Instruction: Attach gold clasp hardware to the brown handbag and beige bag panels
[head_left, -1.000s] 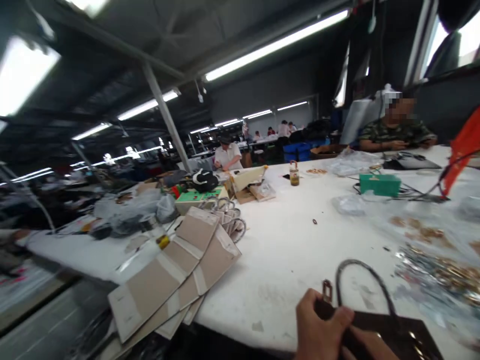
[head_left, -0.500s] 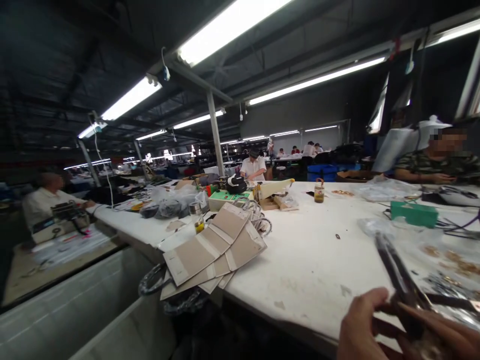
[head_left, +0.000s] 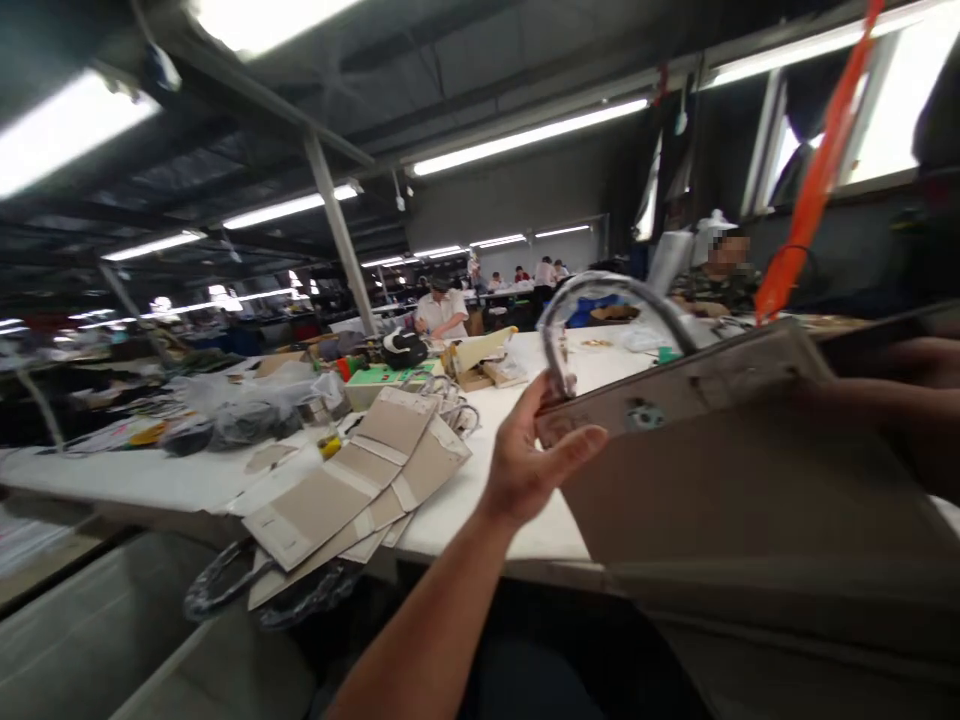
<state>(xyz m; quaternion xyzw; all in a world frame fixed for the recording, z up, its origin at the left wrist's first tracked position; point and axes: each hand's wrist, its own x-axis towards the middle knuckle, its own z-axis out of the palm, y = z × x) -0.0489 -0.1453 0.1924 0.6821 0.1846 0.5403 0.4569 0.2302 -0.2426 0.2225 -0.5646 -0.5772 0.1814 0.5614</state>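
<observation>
A large brown-grey bag panel [head_left: 720,500] is raised and tilted above the near edge of the table. A looped carrying handle [head_left: 611,285] in clear plastic wrap rises from its upper edge, where small metal fittings show. My left hand [head_left: 529,455] grips the panel's left upper corner, thumb in front and fingers behind the edge. At the far right, my right hand [head_left: 892,400] lies against the panel, dark and blurred, its fingers not clearly visible. To the left, more bag panels [head_left: 352,480] lie fanned out, their wrapped handles hanging past the table edge.
The white table [head_left: 525,540] stretches away. Plastic bags [head_left: 255,405], a yellow-labelled jar [head_left: 328,443] and a green box [head_left: 375,375] stand on it. An orange strip [head_left: 814,180] hangs at upper right. Co-workers [head_left: 442,310] sit farther back. A pale bin [head_left: 135,620] is at lower left.
The view has turned right. Both hands were at lower right around a dark plier-like tool, no longer seen. Now a bag panel is up in front, with my left hand holding it.
</observation>
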